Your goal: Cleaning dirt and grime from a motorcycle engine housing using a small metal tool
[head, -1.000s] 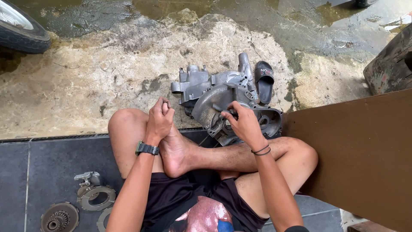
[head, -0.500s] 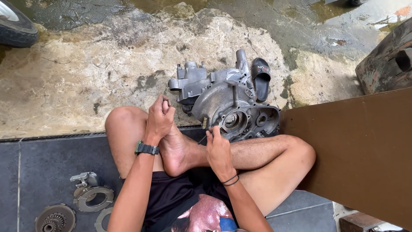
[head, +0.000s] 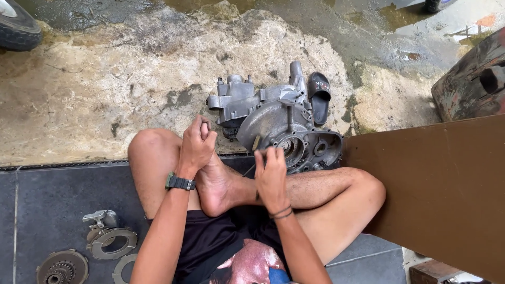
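Seated cross-legged on dark grey floor tiles, person faces a grey cast-metal engine casing lying on rough, stained concrete ground just past the tile edge. Left hand raised above the knee, fingers curled tight around something small and dark; cannot tell what it is. Right hand hovers just before the casing's round opening, fingers pinched narrow on a small piece, too small to identify. Black rubber sandal rests against the casing's far side. Round metal clutch plates lie on the tiles near the left elbow. Brown flat board stands at right.
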